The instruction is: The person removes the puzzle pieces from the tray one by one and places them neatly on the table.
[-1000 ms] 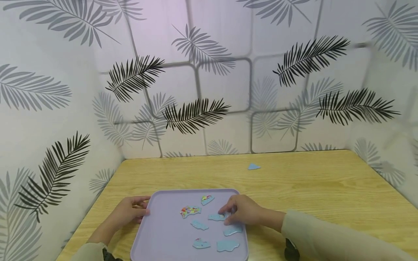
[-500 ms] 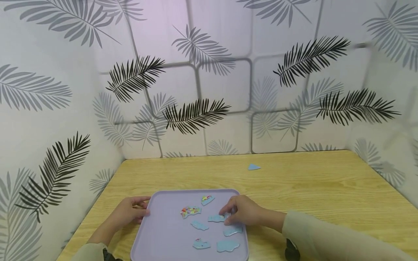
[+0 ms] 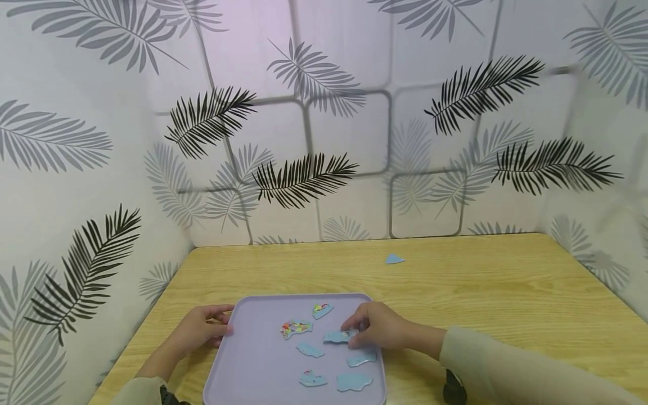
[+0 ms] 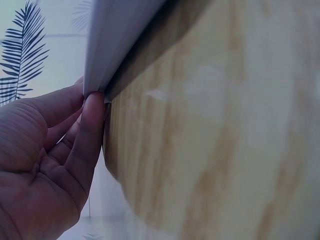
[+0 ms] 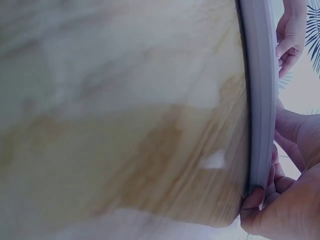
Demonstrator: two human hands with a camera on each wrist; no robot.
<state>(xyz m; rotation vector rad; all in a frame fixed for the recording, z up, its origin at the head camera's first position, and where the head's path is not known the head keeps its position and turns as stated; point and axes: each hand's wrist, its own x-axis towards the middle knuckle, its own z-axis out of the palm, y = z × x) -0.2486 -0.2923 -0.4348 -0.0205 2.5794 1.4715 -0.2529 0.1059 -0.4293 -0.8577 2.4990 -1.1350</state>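
A lilac tray (image 3: 253, 360) lies on the table, bearing several flat, irregular light-blue puzzle pieces. My right hand (image 3: 377, 326) reaches over its right rim; thumb and index finger pinch one light-blue puzzle piece (image 3: 334, 337), whose near edge shows a dark line. Just below that hand lies another puzzle piece (image 3: 361, 359). At the tray's left rim my left hand (image 3: 199, 329) holds on, thumb at the edge. In the left wrist view, the left hand's fingertips (image 4: 93, 102) meet the tray's side. The right wrist view hides the held piece behind the tray wall.
Other puzzle pieces on the tray include a multicoloured one (image 3: 296, 328), a small one with yellow and red (image 3: 322, 310), and plain blue ones (image 3: 353, 382). A small blue triangle (image 3: 394, 259) lies on the wooden table (image 3: 471, 281) near the patterned wall (image 3: 344, 135).
The pinched puzzle piece now shows a darker near edge, as if slightly raised or tilted. Both hands stay almost in place.
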